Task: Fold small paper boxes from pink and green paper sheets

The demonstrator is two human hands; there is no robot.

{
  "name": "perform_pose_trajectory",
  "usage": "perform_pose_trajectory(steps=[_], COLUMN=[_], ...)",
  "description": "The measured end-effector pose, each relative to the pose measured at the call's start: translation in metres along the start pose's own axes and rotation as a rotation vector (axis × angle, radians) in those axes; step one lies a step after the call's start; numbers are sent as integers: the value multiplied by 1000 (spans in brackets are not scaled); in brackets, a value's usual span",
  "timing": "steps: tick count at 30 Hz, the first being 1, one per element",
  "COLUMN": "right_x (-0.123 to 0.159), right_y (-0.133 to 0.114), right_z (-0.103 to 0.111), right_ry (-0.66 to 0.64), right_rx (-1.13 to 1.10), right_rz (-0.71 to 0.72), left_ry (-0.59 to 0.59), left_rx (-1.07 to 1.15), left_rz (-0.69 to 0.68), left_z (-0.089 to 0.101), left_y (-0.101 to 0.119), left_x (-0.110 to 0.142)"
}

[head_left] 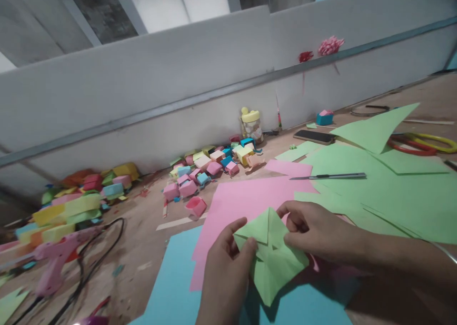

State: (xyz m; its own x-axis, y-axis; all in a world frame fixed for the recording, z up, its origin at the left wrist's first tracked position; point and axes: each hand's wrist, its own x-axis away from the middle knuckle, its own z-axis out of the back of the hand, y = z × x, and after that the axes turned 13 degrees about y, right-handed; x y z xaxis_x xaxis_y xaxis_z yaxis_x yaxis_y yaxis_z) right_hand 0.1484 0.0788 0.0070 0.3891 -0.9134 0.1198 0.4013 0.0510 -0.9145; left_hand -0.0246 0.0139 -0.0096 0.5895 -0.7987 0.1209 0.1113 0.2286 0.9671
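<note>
Between my two hands is a folded piece of green paper (276, 263), creased into a pointed, diamond-like shape with flaps meeting near its middle. My left hand (228, 263) pinches its left corner, thumb on top and fingers behind. On the opposite edge, my right hand (314, 230) grips the paper between thumb and curled fingers. Below the folded piece lie pink paper sheets (235, 206) and blue paper (174, 272), partly hidden by my hands.
Green sheets (410, 192) cover the right side, with a craft knife (332, 176), scissors (414, 146) and a phone (314, 136). Small folded paper boxes (214, 168) pile up near the wall, beside a yellow-lidded jar (252, 125). A pink glue gun (57, 258) with its cord lies left.
</note>
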Motion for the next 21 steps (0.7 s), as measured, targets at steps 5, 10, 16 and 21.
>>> perform_pose_trajectory(steps=[5,10,16,21], right_x=[2,-4,-12,-8], right_y=[7,21,20,15], right_z=[0,-5,-4,4], right_ry=[70,143,-82,-161], right_rx=[289,544,628,835], right_rz=[245,745,1035,1084], left_ry=[-2,23,-18,-58], left_rx=[-240,-493,-711,-798], left_rz=[-114,-289,-553,-581], left_z=[0,-2,0,0], left_y=[1,6,-1,-3], left_x=[-2,5,5,3])
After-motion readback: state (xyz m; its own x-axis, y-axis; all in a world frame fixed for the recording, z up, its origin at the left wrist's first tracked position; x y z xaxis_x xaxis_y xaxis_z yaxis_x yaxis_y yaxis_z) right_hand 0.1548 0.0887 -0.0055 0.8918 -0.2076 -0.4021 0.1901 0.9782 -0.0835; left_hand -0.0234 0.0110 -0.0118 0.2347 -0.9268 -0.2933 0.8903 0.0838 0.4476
